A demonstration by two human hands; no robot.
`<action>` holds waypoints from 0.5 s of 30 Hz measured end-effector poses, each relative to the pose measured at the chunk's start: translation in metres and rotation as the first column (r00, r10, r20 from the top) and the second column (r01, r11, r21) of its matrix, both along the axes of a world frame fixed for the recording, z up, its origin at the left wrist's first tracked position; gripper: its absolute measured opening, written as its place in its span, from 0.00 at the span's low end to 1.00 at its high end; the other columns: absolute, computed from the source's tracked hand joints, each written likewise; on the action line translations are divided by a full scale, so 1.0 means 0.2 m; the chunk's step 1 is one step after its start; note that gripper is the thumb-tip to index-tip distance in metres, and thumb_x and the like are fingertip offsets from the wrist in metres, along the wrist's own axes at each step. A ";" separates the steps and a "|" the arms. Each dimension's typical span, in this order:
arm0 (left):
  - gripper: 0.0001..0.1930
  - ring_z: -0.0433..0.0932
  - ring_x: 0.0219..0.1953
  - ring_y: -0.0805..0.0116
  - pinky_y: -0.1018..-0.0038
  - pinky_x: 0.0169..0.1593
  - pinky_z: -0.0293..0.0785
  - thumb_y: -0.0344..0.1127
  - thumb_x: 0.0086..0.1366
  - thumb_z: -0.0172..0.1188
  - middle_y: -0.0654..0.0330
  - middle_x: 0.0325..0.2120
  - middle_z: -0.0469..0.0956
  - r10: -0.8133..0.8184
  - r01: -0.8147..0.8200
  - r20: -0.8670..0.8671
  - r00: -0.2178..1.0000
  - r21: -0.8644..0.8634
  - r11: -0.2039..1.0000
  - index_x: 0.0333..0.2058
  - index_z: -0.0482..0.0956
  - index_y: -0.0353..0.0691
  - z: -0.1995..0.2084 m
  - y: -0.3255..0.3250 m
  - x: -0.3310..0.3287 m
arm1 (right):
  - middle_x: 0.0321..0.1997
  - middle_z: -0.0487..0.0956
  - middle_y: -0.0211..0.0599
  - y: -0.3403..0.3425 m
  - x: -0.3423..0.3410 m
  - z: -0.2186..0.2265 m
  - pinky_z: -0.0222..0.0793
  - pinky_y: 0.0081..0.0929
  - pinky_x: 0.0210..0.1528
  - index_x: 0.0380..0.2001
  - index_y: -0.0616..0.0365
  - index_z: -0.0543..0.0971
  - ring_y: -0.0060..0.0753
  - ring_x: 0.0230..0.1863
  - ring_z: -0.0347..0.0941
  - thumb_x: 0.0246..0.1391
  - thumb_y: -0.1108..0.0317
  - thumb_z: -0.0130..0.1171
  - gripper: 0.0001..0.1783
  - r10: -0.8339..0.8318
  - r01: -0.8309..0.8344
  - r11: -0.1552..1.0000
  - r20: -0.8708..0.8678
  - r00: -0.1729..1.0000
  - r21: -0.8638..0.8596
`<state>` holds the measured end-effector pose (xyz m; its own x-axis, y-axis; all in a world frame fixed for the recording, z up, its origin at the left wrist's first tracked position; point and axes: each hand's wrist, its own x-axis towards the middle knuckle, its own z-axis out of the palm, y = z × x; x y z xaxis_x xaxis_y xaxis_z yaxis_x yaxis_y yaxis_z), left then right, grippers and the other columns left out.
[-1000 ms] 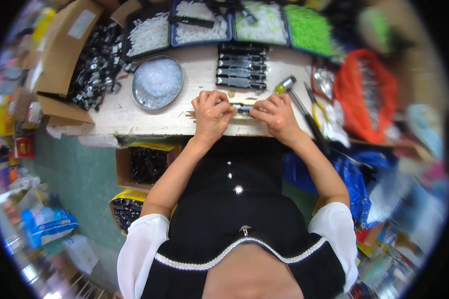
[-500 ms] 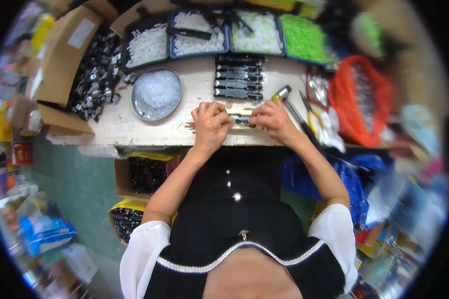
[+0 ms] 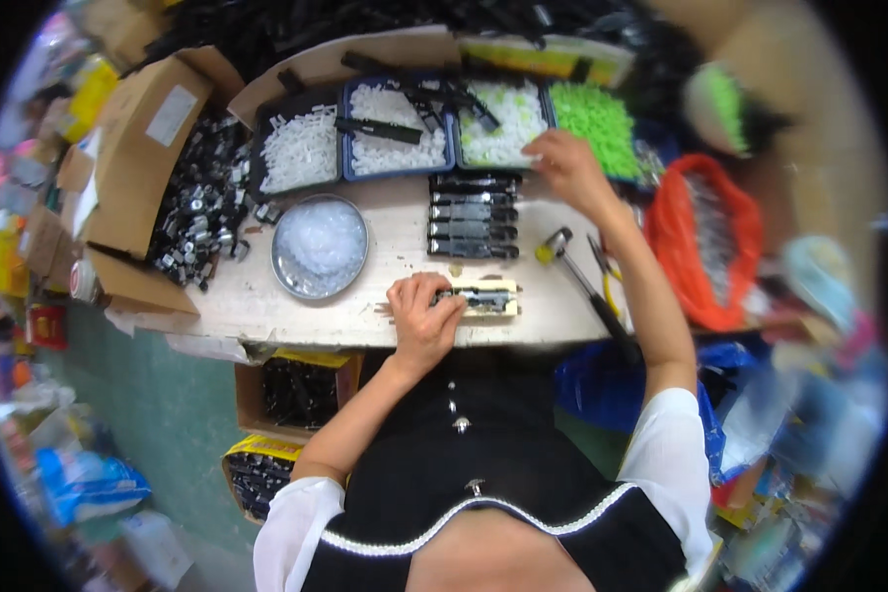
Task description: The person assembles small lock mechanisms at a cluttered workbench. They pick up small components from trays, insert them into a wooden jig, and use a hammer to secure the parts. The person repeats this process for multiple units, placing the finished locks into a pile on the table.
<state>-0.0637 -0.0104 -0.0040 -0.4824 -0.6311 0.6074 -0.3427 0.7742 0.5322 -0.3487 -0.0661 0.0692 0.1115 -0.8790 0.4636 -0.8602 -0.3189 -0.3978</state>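
Unit (image 3: 485,296) lay in the cream block (image 3: 511,310) on the table (image 3: 345,322), left hand (image 3: 424,314) clamped over its left end. Right hand (image 3: 568,166) reached the pieces (image 3: 503,123); its grip was indeterminable. Row (image 3: 474,213) appeared done; Unit, unfinished.

Black top (image 3: 523,444) with white short sleeves (image 3: 669,459)
Wavy white trim (image 3: 562,530) edges the neckline; shiny round buttons (image 3: 462,425) run down the front.
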 end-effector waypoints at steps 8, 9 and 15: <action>0.08 0.70 0.41 0.59 0.62 0.46 0.57 0.29 0.44 0.63 0.61 0.32 0.71 0.022 -0.022 -0.030 0.999 -0.005 1.000 0.26 0.77 0.44 0.00 0.01 0.00 | 0.33 0.76 0.31 -0.49 -0.34 0.25 0.63 0.39 0.34 0.31 0.50 0.79 0.40 0.38 0.70 0.41 0.75 0.55 0.11 -0.413 0.265 0.807 -0.183 0.892 -0.527; 0.08 0.70 0.41 0.59 0.62 0.46 0.56 0.29 0.44 0.63 0.61 0.32 0.71 0.026 -0.027 -0.024 0.999 -0.008 1.000 0.26 0.77 0.44 0.00 0.01 0.00 | 0.34 0.75 0.31 -0.53 -0.33 0.27 0.62 0.40 0.34 0.31 0.49 0.79 0.40 0.39 0.70 0.42 0.74 0.55 0.10 -0.438 0.280 0.790 -0.184 0.880 -0.545; 0.08 0.70 0.41 0.60 0.63 0.46 0.56 0.29 0.44 0.64 0.61 0.32 0.71 0.026 -0.026 -0.019 0.999 -0.002 1.000 0.26 0.77 0.44 0.00 0.01 0.00 | 0.32 0.77 0.34 -0.78 -0.18 0.33 0.63 0.46 0.39 0.32 0.49 0.78 0.43 0.39 0.72 0.44 0.62 0.57 0.10 -0.657 0.572 0.752 -0.292 0.695 -0.328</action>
<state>-0.0646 -0.0083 -0.0047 -0.4543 -0.6419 0.6177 -0.3523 0.7663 0.5373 -0.3849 -0.2211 0.1343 -0.2237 -0.7058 0.6721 -0.9536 0.3012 -0.0012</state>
